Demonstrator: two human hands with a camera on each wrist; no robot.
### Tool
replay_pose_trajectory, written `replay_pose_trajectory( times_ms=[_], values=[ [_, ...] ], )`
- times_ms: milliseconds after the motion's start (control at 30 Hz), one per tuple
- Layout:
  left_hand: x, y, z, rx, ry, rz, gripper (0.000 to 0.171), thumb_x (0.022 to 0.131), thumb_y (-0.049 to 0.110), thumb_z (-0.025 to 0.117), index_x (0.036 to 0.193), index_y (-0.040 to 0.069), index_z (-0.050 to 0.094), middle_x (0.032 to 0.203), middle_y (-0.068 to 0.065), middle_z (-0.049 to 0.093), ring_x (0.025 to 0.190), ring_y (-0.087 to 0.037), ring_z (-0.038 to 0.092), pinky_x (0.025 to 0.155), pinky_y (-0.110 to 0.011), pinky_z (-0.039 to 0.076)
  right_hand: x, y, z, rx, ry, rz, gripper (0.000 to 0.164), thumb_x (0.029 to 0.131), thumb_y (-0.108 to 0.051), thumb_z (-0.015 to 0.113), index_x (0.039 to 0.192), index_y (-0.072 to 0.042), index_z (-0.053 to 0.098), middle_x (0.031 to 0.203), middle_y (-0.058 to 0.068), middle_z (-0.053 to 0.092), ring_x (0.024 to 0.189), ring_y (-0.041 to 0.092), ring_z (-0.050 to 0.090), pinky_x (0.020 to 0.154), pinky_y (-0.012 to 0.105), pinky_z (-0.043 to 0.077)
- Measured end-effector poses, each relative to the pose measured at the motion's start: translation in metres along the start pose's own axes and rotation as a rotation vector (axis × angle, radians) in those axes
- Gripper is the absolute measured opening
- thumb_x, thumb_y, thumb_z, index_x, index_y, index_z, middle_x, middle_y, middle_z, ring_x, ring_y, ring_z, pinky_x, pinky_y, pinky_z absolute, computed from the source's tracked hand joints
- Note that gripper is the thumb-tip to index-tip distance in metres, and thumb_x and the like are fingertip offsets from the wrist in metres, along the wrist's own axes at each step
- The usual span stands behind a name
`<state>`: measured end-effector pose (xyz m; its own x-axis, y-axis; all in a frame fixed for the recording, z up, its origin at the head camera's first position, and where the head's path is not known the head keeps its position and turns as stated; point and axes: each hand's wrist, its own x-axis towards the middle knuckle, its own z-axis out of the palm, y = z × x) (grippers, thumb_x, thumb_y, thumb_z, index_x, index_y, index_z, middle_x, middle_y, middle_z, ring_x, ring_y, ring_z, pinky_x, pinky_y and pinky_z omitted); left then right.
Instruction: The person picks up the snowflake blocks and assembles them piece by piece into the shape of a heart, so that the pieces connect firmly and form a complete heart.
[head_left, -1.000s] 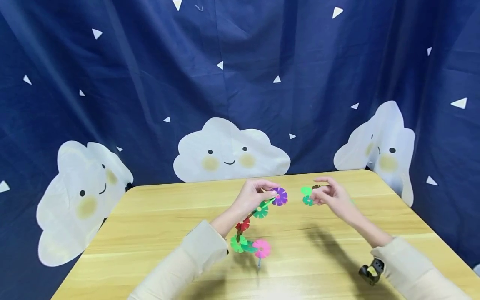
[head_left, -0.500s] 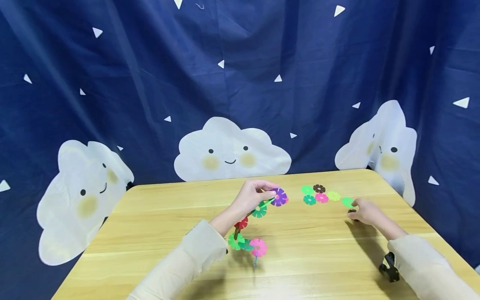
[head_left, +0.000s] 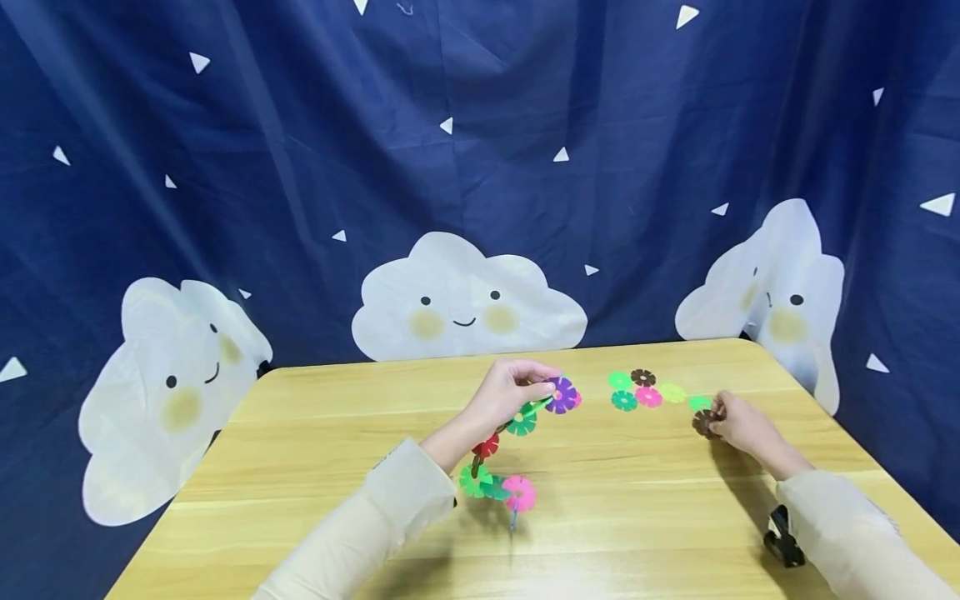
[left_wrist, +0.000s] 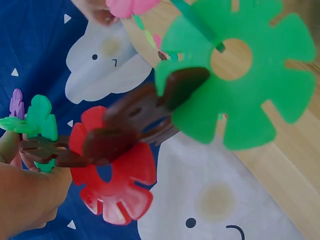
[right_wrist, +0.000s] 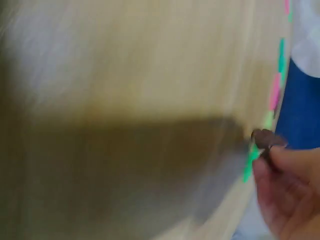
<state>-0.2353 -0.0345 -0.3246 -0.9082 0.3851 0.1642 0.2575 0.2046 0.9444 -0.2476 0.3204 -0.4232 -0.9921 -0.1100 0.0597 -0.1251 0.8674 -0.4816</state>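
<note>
In the head view my left hand [head_left: 501, 400] pinches one end of a chain of interlocked plastic snowflake discs, close to its purple disc [head_left: 562, 407]. From there the chain hangs down through a red disc [head_left: 489, 446] to a pink disc [head_left: 519, 493] low over the table. The left wrist view has a large green disc [left_wrist: 245, 120] of that chain close up, joined through brown to the red one. Thumb and fingers of my right hand [head_left: 746, 427] pinch a loose brown snowflake disc [head_left: 703, 424], which the right wrist view shows edge-on at the fingertips.
Several loose discs lie toward the back right of the wooden table [head_left: 615, 517], among them a pink one [head_left: 648, 395], a yellow one [head_left: 672, 392] and a light green one [head_left: 699, 402] beside my right hand. A blue curtain [head_left: 480, 167] with white clouds hangs behind.
My right hand has moved right, away from the loose discs at the back, and taken hold of the brown disc. My left hand keeps its grip on the chain, nearly still.
</note>
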Motion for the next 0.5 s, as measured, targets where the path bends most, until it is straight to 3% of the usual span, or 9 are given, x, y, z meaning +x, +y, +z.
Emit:
replay_pose_trajectory(
  times_ms=[300, 500],
  values=[
    [0.002, 0.000, 0.001, -0.016, -0.006, 0.009, 0.019, 0.083, 0.004, 0.064, 0.101, -0.002, 0.068, 0.090, -0.014, 0.067, 0.063, -0.007, 0.050, 0.058, -0.017, 0.040, 0.006, -0.064, -0.009, 0.402, 0.205, -0.375, 0.022, 0.080, 0.009, 0.060, 0.100, 0.008, 0.052, 0.074, 0.009, 0.062, 0.060, 0.003, 0.059, 0.051, 0.022, 0.048],
    [0.001, 0.000, 0.002, 0.011, -0.041, 0.019, 0.018, 0.084, 0.003, 0.062, 0.100, -0.001, 0.068, 0.091, -0.015, 0.067, 0.065, -0.005, 0.051, 0.060, -0.018, 0.042, -0.003, -0.109, -0.015, 0.535, 0.292, -0.560, 0.026, 0.075, 0.016, 0.062, 0.098, 0.007, 0.056, 0.074, -0.001, 0.064, 0.063, -0.001, 0.059, 0.051, 0.016, 0.045]
  ],
)
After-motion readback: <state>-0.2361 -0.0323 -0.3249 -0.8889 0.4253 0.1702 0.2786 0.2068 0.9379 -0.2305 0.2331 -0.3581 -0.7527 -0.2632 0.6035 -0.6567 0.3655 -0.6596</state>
